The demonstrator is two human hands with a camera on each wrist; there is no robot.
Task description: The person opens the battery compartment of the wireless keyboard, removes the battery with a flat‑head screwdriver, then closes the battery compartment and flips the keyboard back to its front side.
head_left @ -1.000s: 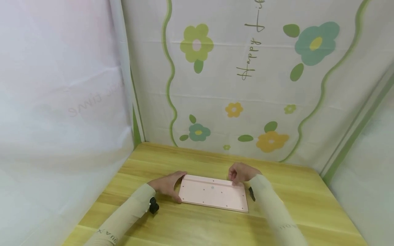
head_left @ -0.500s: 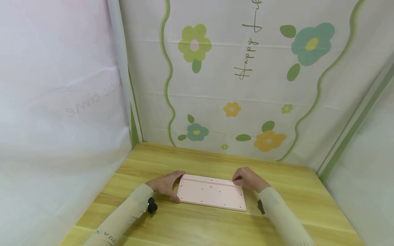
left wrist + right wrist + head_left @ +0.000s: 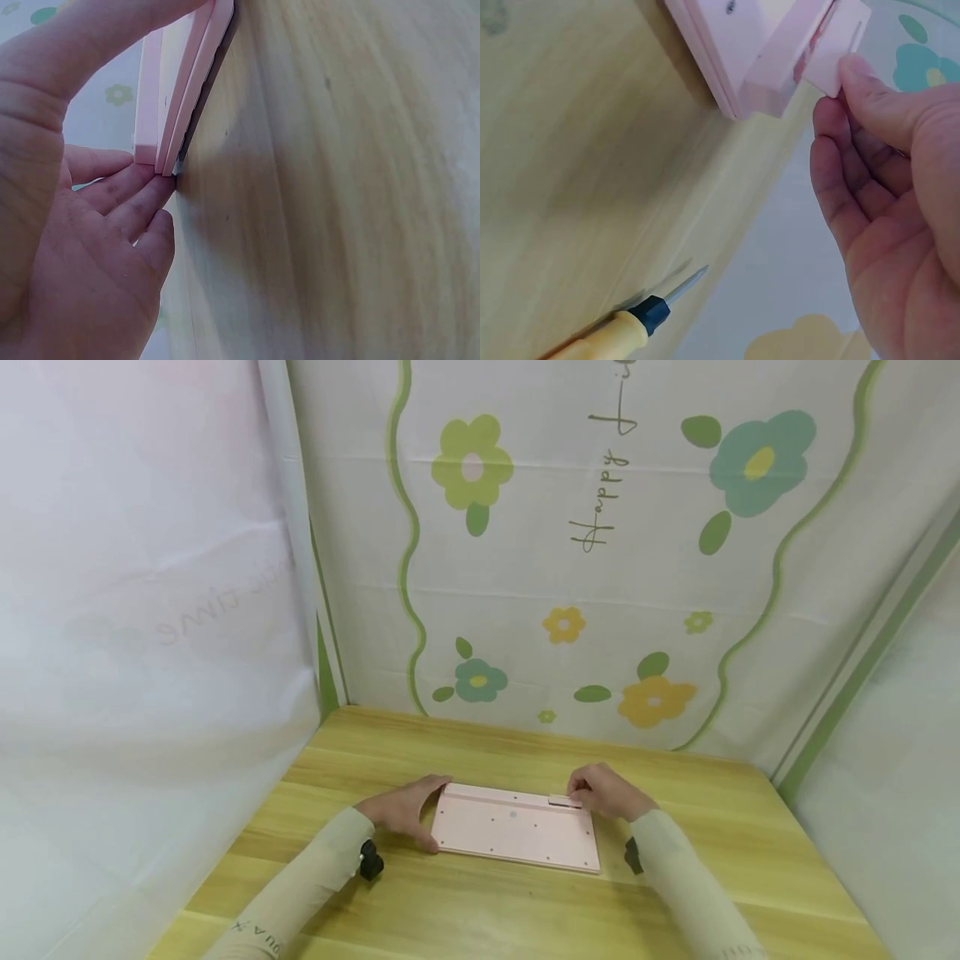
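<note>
A flat pink panel [image 3: 510,839] with small screw holes, which looks like an upturned keyboard, lies on the wooden table. My left hand [image 3: 405,810] holds its left end between thumb and fingers; the left wrist view shows fingertips of that hand [image 3: 97,247] against the end of the pink body [image 3: 148,105]. At the far right edge, my right hand [image 3: 611,793] pinches a small pink cover [image 3: 561,801]. In the right wrist view the cover [image 3: 836,49] stands tilted at a slot in the raised ridge, between the thumb and index finger of my right hand [image 3: 907,172].
A screwdriver with a yellow handle [image 3: 615,341] and dark collar lies on the table in the right wrist view. Black wrist devices [image 3: 371,862] sit at both sleeves. White flowered cloth [image 3: 517,568] hangs behind the table [image 3: 465,914] and at its sides.
My right hand has moved slightly right along the far edge, and the small cover now shows raised in its fingers. My left hand has kept its hold.
</note>
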